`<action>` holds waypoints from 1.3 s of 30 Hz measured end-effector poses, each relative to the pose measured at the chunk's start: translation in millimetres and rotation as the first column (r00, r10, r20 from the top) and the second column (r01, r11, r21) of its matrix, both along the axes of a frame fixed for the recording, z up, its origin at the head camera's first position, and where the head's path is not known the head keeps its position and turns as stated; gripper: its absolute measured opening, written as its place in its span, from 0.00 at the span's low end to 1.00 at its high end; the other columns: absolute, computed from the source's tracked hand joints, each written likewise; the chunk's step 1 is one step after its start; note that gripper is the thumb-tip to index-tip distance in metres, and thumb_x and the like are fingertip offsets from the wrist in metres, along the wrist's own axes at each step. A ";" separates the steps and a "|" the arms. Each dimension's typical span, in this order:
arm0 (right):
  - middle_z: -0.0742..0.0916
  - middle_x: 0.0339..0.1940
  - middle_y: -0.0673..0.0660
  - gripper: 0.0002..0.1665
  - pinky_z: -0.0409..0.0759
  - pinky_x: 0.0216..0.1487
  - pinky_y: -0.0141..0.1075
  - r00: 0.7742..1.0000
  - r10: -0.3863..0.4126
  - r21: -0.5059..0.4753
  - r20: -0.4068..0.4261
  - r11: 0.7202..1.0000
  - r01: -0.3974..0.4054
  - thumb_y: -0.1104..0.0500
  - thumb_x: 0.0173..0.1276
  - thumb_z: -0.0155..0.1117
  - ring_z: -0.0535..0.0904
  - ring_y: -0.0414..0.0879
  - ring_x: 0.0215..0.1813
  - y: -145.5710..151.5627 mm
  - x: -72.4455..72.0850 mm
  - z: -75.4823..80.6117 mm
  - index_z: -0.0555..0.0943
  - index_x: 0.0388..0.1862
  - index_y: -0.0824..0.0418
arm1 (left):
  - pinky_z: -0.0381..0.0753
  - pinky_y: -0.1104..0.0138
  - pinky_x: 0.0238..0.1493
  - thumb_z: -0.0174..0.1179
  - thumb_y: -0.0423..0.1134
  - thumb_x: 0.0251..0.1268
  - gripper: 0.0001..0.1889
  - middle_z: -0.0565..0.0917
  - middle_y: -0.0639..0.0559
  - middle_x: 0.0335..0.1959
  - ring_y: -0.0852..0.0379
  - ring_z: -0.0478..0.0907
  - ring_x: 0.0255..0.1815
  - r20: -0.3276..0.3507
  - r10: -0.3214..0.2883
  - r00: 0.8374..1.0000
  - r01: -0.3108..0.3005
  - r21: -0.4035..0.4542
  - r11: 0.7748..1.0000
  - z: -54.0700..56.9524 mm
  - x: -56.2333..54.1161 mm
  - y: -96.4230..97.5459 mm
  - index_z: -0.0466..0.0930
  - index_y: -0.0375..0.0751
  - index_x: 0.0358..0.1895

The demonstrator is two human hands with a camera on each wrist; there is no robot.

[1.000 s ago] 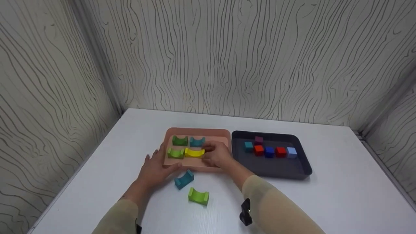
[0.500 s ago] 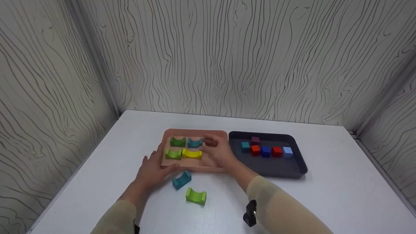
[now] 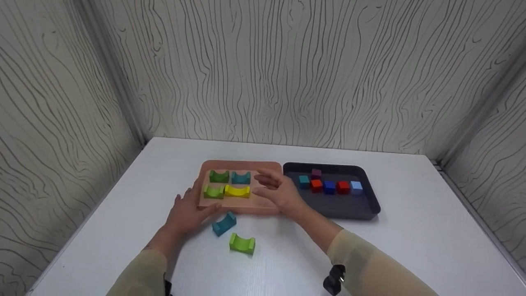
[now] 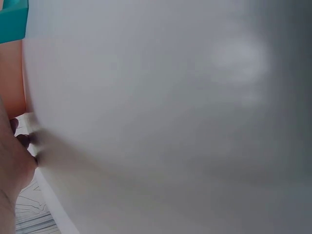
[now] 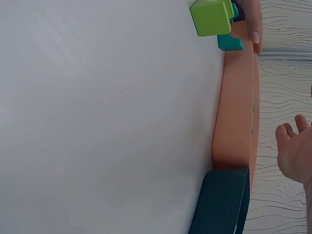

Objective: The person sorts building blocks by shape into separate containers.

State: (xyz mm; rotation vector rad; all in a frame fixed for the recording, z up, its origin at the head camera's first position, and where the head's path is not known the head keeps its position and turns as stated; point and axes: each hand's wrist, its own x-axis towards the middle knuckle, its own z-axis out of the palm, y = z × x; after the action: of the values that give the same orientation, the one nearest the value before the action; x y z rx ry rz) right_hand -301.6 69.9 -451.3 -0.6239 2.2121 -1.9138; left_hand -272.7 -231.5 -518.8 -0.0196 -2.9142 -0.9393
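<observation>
My left hand (image 3: 187,211) rests at the left front corner of the salmon-pink tray (image 3: 242,164), thumb along the front edge. My right hand (image 3: 281,192) hovers over the tray's right part, fingers apart and holding nothing. In the tray lie a dark green (image 3: 219,177), a teal (image 3: 241,178), a lime (image 3: 214,192) and a yellow curved block (image 3: 237,192), in two rows. On the table before the tray lie another teal curved block (image 3: 224,224) and another lime one (image 3: 242,244). The right wrist view shows the palm of my right hand (image 5: 295,153) apart from the tray wall.
A dark tray (image 3: 333,209) stands against the right side of the pink one. It holds several small cubes, among them red (image 3: 343,188), blue (image 3: 329,187) and teal (image 3: 303,181). Patterned panels (image 3: 263,74) rise behind and beside the white table (image 3: 419,230).
My right hand has drawn away from the right end of the yellow block, upward and to the right, fingers spreading. The blocks keep their places in the tray. My left hand stays at the corner.
</observation>
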 end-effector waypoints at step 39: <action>0.84 0.68 0.63 0.37 0.73 0.75 0.46 0.961 0.144 -0.004 0.235 0.989 -0.147 0.62 0.70 0.77 0.79 0.55 0.72 22.7 88.3 -53.2 0.75 0.75 0.65 | 0.33 0.34 0.81 0.61 0.79 0.62 0.64 0.56 0.42 0.86 0.33 0.50 0.86 0.062 0.014 0.998 -0.014 -0.008 1.000 2.8 0.6 0.2 0.36 0.52 0.89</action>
State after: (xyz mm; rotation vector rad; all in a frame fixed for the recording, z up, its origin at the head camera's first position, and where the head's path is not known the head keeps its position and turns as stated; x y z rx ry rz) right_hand -213.4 92.6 -504.5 -0.5120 1.9751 -1.7959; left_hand -272.1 -231.4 -516.0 0.0305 -2.9707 -0.9433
